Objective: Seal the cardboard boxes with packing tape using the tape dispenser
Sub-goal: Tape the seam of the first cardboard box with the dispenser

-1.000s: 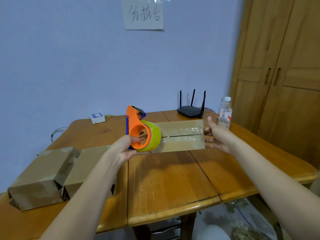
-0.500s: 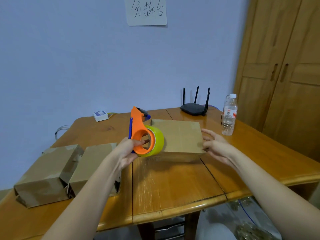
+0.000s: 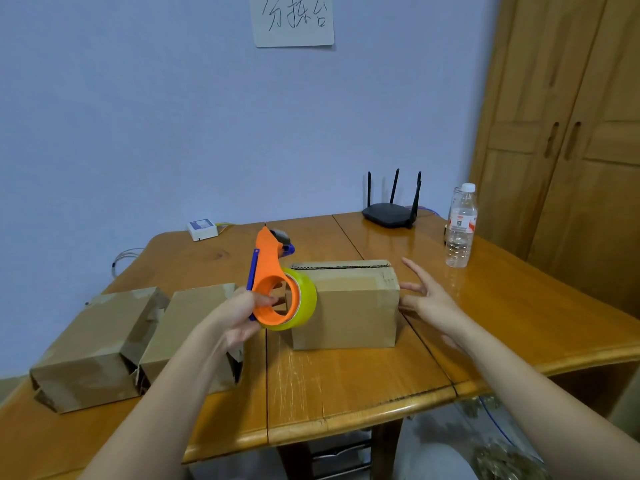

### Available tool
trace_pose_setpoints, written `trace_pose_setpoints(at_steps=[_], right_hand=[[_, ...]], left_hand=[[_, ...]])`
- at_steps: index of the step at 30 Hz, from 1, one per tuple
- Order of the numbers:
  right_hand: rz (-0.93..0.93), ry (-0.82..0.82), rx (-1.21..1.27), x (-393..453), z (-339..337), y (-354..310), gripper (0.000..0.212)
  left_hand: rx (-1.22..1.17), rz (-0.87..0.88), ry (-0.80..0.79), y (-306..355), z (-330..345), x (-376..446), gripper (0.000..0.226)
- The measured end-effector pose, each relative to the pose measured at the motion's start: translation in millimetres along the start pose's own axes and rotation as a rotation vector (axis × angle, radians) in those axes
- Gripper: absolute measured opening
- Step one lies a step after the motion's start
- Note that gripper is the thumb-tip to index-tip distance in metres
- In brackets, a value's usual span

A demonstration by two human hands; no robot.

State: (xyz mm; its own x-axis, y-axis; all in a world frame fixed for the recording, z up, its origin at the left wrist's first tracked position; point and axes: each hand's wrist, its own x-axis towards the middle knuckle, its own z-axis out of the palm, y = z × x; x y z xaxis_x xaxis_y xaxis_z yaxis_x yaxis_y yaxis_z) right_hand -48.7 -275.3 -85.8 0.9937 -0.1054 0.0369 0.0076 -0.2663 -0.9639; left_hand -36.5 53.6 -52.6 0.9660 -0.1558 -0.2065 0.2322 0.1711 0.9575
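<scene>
A cardboard box (image 3: 349,310) stands on its long side in the middle of the wooden table (image 3: 346,393), with a taped face turned up and away. My left hand (image 3: 239,313) grips the orange tape dispenser (image 3: 272,282), fingers through its ring; its yellowish tape roll (image 3: 304,303) sits against the box's left end. My right hand (image 3: 427,299) is spread with straight fingers at the box's right end, fingertips at or just off the edge. Two more cardboard boxes (image 3: 93,344) (image 3: 187,327) lie side by side at the left.
A water bottle (image 3: 460,226) stands at the right rear of the table, a black router (image 3: 389,211) behind the box, a small white device (image 3: 202,229) at the back left. A wooden wardrobe (image 3: 568,133) fills the right side. The table's front edge runs just below my forearms.
The box has been turned from lying flat with its taped seam up to standing on its side. My right hand has let go and spread open. The dispenser stayed at the box's left end.
</scene>
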Motion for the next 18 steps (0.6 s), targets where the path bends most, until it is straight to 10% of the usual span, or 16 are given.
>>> trace_pose_setpoints(at_steps=[4, 18], right_hand=[[0.136, 0.056, 0.302, 1.0, 12.5, -17.0, 0.042], [0.185, 0.144, 0.12, 8.6, 24.2, -30.6, 0.039]], left_hand=[[-0.005, -0.009, 0.021, 3.7, -3.1, -2.8, 0.032], [0.1, 0.013, 0.015, 9.9, 10.1, -10.9, 0.032]])
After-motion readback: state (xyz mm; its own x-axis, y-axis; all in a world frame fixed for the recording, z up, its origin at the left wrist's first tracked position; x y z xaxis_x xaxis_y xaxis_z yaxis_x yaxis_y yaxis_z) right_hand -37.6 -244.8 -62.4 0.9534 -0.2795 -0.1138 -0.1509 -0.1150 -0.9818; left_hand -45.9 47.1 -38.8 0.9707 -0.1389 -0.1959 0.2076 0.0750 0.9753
